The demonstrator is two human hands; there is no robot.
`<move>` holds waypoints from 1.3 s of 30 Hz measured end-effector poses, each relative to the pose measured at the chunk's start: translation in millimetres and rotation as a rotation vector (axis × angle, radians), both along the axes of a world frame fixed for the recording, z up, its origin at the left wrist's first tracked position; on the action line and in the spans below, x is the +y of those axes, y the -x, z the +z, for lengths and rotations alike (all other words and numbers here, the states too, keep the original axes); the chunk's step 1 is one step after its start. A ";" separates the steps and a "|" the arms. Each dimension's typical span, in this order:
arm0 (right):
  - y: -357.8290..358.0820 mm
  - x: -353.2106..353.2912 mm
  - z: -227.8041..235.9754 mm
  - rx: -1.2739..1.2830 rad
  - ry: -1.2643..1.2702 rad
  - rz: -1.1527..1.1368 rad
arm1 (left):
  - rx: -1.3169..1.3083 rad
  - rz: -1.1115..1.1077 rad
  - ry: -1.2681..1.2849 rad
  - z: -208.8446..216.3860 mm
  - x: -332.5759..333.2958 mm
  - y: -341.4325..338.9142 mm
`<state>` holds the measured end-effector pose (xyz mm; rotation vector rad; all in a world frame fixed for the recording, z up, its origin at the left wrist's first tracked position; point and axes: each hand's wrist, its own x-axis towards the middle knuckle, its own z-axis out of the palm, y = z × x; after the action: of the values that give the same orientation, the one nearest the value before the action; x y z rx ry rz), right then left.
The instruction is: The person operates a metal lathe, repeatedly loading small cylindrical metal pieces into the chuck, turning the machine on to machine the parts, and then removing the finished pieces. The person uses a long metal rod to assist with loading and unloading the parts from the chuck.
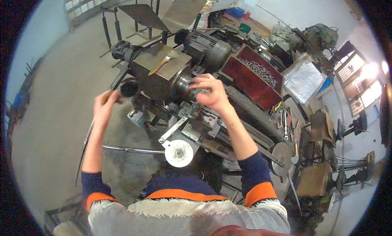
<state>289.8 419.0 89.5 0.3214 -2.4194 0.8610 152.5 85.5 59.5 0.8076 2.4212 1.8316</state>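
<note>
My left hand [105,102] is closed at the lower end of a dark metal bar [119,78] on the left of a lathe-like machine. Whatever its fingers hold is hidden by the hand. Just right of those fingers is a black round opening [129,88]. My right hand [212,94] has its fingers apart, reaching to the shiny round chuck [181,81] on the headstock; whether they touch it I cannot tell. On the flat metal top of the headstock lies a wooden-handled brush [161,66]. Below and between my hands is a white round disc [179,153] with a lever arm.
A grimy motor [208,48] sits behind the headstock. Right of it stands a dark red bin [255,79] with small metal parts inside. Wrenches and other hand tools [286,125] lie farther right. A long metal rod [132,149] sticks out leftward from the disc.
</note>
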 end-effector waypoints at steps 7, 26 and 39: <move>-23.3 -33.6 2.0 0.216 -0.052 -0.068 | -0.758 -0.743 -0.471 4.0 164.1 -56.6; 1.9 13.4 -13.7 -0.219 -0.353 -0.274 | 0.387 -0.515 0.403 25.3 95.7 -3.1; 48.4 35.0 -60.8 -0.605 -0.067 -0.349 | 0.026 0.242 0.828 -53.7 -129.5 3.2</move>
<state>241.4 454.0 28.7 -0.3907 -2.9291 0.7951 149.3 -43.9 5.8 0.4658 2.9819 0.6718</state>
